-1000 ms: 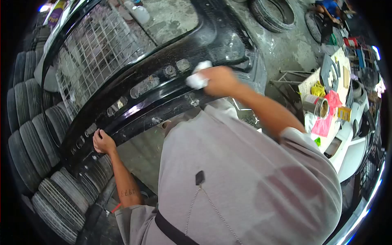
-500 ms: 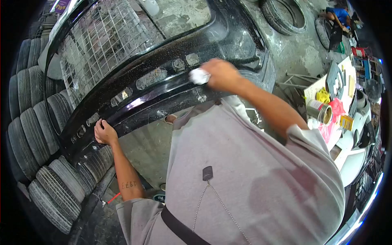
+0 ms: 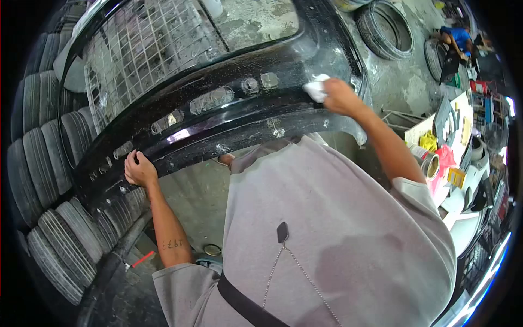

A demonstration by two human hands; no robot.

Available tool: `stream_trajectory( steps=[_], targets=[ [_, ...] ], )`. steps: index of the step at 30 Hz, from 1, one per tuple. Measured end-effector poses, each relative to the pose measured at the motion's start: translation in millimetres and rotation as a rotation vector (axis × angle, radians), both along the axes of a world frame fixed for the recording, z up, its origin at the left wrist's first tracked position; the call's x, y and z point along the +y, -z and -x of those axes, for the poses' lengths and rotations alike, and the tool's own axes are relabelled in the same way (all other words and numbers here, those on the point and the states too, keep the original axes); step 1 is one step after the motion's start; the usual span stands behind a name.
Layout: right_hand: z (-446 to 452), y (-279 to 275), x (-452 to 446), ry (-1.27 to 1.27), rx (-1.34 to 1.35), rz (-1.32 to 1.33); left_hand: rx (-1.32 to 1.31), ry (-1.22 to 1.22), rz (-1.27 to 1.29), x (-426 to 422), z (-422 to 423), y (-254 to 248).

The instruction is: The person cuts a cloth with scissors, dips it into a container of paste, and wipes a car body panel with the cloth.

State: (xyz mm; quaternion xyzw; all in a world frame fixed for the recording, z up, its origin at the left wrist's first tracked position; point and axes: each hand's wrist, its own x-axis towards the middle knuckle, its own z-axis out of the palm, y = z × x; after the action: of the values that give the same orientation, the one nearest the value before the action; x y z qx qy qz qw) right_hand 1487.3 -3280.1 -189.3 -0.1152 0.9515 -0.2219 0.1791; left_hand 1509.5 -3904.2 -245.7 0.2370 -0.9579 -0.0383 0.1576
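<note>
A large black car bumper (image 3: 234,117) with several cut-out slots spans the view in front of me, its surface dusty and scuffed. My left hand (image 3: 140,170) is closed around the bumper's near edge at the left. Bunched in my right hand (image 3: 343,98) is a white cloth (image 3: 317,88), pressed against the bumper's right end. The fingertips under the cloth are hidden.
Worn tires (image 3: 68,256) are stacked along the left, and another tire (image 3: 384,30) lies at the upper right. A bench (image 3: 462,117) at the right holds a metal can (image 3: 430,163) and yellow and pink bags. Farther back sits a person in blue (image 3: 457,41).
My right hand has slid the cloth rightward along the bumper, toward its right end. My left hand keeps its hold on the edge. The view has shifted slightly.
</note>
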Motion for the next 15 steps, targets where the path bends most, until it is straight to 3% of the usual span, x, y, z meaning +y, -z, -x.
stream_trajectory(
  steps=[3, 5, 6, 7, 10, 13, 15],
  targets=[
    [-12.5, 21.4, 30.5, 0.114, 0.088, -0.078, -0.015, -0.064, 0.018, 2.2, 2.4, -0.9],
    [-1.8, 30.2, 7.5, -0.128, 0.113, -0.071, -0.015, -0.071, 0.004, 1.3, 0.1, -1.6],
    [20.2, 16.9, -57.4, -0.166, -0.157, -0.081, -0.011, -0.052, -0.005, 0.2, -0.5, -1.0],
    [24.8, 24.4, -92.2, -0.173, -0.095, 0.087, 0.001, -0.041, -0.017, -0.4, 0.7, -0.5],
    [35.1, 21.1, -157.2, -0.353, -0.027, 0.130, -0.012, 0.004, -0.028, -6.2, -4.8, 4.3],
    [22.6, 26.4, -91.9, -0.239, 0.014, 0.051, -0.039, 0.004, -0.017, -6.1, -5.6, 3.2],
    [8.2, 15.8, -20.9, -0.121, 0.074, -0.178, -0.017, -0.005, -0.005, -4.8, -4.4, 4.9]
  ],
)
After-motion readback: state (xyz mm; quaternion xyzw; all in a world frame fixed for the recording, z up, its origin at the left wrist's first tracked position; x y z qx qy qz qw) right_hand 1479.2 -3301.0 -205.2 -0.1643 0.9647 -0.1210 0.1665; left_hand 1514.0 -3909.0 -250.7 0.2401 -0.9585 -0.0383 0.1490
